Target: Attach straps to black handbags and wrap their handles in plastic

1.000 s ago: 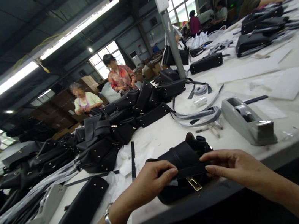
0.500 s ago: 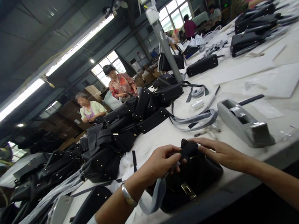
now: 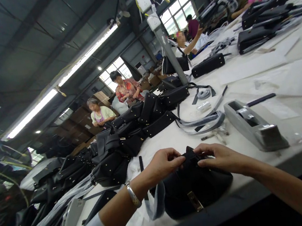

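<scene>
A black handbag (image 3: 177,198) with a gold clasp (image 3: 195,201) lies at the near edge of the white table. My left hand (image 3: 167,161) pinches the top of the bag from the left, its thumb and fingers closed on the black material. From the right, my right hand (image 3: 217,156) grips the same top part between thumb and fingers. What exactly the fingertips hold is dark and partly hidden. A grey-wrapped strap (image 3: 157,201) loops down at the bag's left side, below my left wrist.
A grey tape dispenser (image 3: 254,126) stands right of the bag. Wrapped straps (image 3: 202,123) lie behind it. Black bags (image 3: 113,162) are heaped at the left, beside a second dispenser (image 3: 70,220). A post (image 3: 169,51) rises from the table. Several people work beyond.
Both hands stay at the bag's top; my right fingers have bent into a tighter pinch. The view has shifted slightly. A person in the back has raised an arm.
</scene>
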{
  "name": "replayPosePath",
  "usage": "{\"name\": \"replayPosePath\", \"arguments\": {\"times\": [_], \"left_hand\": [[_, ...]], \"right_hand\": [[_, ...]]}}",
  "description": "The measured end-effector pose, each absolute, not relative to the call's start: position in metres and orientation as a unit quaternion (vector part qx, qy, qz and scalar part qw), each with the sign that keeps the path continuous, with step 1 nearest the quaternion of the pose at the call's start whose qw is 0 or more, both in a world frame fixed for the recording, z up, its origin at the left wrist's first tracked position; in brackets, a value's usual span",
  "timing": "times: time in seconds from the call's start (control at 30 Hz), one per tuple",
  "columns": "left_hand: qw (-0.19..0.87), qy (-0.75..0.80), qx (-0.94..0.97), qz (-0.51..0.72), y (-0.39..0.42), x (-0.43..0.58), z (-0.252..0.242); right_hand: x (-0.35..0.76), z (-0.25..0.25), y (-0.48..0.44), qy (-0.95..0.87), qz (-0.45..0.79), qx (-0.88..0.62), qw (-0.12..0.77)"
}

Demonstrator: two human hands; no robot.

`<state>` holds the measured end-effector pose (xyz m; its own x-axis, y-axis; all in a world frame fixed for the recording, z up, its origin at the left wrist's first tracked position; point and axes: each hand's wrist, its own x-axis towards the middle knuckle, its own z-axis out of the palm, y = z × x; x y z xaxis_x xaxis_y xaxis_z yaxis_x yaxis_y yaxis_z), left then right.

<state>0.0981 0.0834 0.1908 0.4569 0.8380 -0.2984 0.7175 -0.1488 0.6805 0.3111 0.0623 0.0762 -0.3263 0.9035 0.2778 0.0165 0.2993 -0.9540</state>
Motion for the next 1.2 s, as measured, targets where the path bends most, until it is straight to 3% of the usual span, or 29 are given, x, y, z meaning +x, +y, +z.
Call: {"name": "replayPosePath", "arguments": {"times": [0.2, 0.33, 0.67, 0.97, 1.2], "left_hand": [[0.249, 0.523, 0.813, 0.058, 0.081, 0.095, 0.199], [0.208, 0.510, 0.834, 0.043, 0.085, 0.096, 0.201], [0.158, 0.496, 0.853, -0.021, 0.094, 0.112, 0.201], [0.136, 0.501, 0.855, -0.012, 0.091, 0.125, 0.197], [0.007, 0.508, 0.860, -0.042, 0.080, 0.136, 0.197]], "right_hand": [[0.285, 0.064, 0.056, -0.591, 0.353, -0.463, 0.558], [0.266, 0.056, 0.047, -0.564, 0.286, -0.486, 0.603], [0.272, 0.051, 0.048, -0.596, 0.321, -0.449, 0.583], [0.263, 0.045, 0.049, -0.547, 0.303, -0.455, 0.634], [0.257, 0.043, 0.047, -0.528, 0.278, -0.463, 0.655]]}}
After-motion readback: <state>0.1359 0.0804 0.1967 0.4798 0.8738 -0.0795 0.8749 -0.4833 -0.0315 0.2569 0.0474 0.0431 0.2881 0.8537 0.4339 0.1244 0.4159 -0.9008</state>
